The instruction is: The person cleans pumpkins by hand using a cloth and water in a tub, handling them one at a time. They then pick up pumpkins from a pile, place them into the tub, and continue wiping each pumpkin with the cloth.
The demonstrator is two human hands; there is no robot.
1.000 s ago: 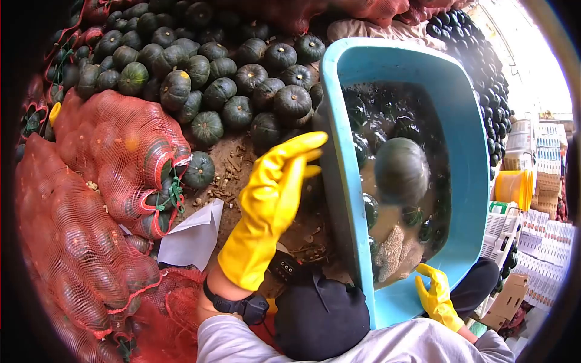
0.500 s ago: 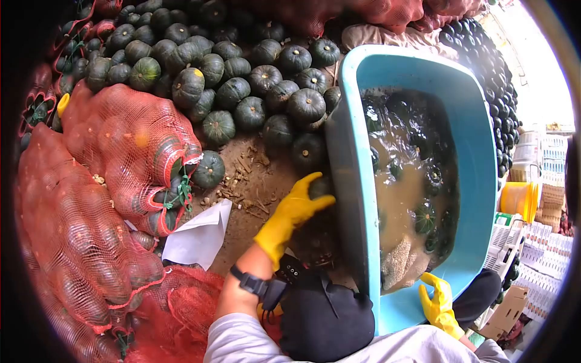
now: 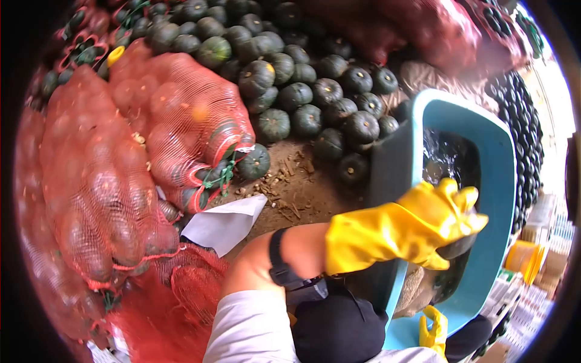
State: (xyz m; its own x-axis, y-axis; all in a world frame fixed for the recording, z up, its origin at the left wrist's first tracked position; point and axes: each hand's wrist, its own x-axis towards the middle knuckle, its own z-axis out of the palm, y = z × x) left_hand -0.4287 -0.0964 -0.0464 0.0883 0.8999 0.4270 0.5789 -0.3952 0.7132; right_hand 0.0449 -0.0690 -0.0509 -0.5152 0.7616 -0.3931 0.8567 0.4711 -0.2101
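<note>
My left hand (image 3: 433,227), in a yellow rubber glove, is over the blue tub (image 3: 507,175) with its fingers wrapped round a dark green kabocha squash (image 3: 458,248). The glove covers most of that squash. Muddy water (image 3: 445,157) fills the tub below, and dark rounded shapes show in it. A beige, rough-textured cloth (image 3: 413,287) lies at the near end of the tub, partly wet. My right hand (image 3: 433,330), also gloved in yellow, is at the tub's near end, thumb and fingers apart, with nothing visible in it.
Many loose squashes (image 3: 327,91) are piled beyond the dirt floor. Red mesh sacks (image 3: 109,181) full of squashes stand along the left. White paper (image 3: 224,224) lies on the floor. A yellow bucket (image 3: 523,260) and crates stand right of the tub.
My left hand has gone from the floor beside the tub up and right over the tub, carrying a squash. My right hand stays by the tub's near end. The view has shifted left.
</note>
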